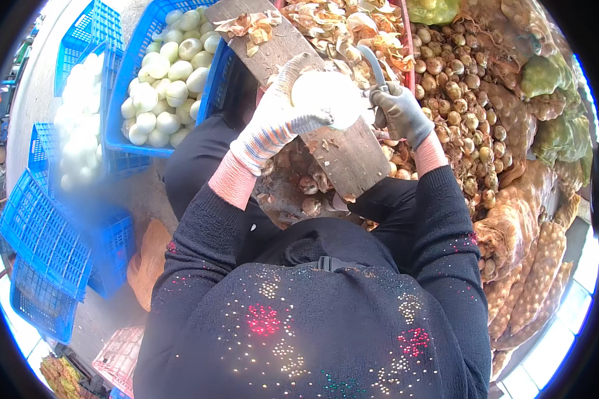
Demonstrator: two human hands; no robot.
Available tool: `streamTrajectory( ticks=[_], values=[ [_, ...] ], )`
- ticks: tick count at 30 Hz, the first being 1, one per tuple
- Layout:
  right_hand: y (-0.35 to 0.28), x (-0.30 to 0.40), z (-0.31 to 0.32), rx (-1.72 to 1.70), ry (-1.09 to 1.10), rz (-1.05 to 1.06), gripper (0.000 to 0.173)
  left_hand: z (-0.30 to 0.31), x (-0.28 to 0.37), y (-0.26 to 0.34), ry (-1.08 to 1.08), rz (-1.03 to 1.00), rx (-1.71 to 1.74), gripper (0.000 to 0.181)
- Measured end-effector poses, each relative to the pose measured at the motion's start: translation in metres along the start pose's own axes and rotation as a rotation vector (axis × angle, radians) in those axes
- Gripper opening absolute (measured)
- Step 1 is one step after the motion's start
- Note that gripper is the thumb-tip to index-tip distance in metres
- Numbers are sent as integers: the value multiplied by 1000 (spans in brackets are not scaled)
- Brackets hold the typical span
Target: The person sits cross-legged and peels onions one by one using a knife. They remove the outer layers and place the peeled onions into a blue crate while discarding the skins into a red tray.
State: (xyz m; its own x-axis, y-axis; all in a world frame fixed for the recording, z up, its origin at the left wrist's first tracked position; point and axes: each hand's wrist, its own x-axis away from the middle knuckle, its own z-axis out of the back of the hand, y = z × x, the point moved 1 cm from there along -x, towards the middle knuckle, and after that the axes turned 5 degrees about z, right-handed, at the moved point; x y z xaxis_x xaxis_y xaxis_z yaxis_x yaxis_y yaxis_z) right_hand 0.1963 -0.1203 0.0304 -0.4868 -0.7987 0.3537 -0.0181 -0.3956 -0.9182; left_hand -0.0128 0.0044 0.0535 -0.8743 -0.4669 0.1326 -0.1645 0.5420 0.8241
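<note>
My left hand (pixel 279 112), in a striped knit work glove, grips a large peeled white onion (pixel 327 99) that is overexposed in the light. The onion is above a worn wooden board (pixel 347 162) lying slantwise in front of me. My right hand (pixel 402 112), in a grey-coated glove, is closed around the handle of a small curved knife (pixel 373 64). The blade points up and away, just right of the onion. Dry onion skins (pixel 252 25) lie on the board's far end. The knife handle is mostly hidden by my fingers.
A blue plastic crate (pixel 114 107) of peeled onions stands at the left, with more blue crates (pixel 47 234) beyond. A red crate (pixel 408 37) at the far side holds onion skins. Unpeeled onions (pixel 454 92) are heaped at the right beside mesh sacks (pixel 509 224).
</note>
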Motion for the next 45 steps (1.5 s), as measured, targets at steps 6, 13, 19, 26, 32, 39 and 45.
streamTrajectory(
  ticks=[6, 13, 19, 26, 32, 39, 45],
  values=[
    [-43, 19, 13, -120, 2, 148, 20, 5, -2, 1, 21, -21, 82, 91],
    [-45, 59, -53, -469, -107, 54, 41, 12, -13, -17, -23, 41, 341, 87],
    [-18, 22, -37, -67, -13, 103, 52, 27, -25, -41, 72, -198, -791, 68],
    [12, 8, -74, 496, 213, 450, 48, 14, -19, -23, 206, -317, -1503, 60],
    [-8, 2, -62, 189, -4, 135, 21, 6, -30, -25, 225, -305, -1682, 54],
    [37, -30, -14, -317, 9, -72, 17, 17, -28, -33, 244, -414, -1635, 48],
    [20, -23, -3, 214, 159, -3, 56, 46, -17, -31, 299, -370, -1267, 48]
  ],
)
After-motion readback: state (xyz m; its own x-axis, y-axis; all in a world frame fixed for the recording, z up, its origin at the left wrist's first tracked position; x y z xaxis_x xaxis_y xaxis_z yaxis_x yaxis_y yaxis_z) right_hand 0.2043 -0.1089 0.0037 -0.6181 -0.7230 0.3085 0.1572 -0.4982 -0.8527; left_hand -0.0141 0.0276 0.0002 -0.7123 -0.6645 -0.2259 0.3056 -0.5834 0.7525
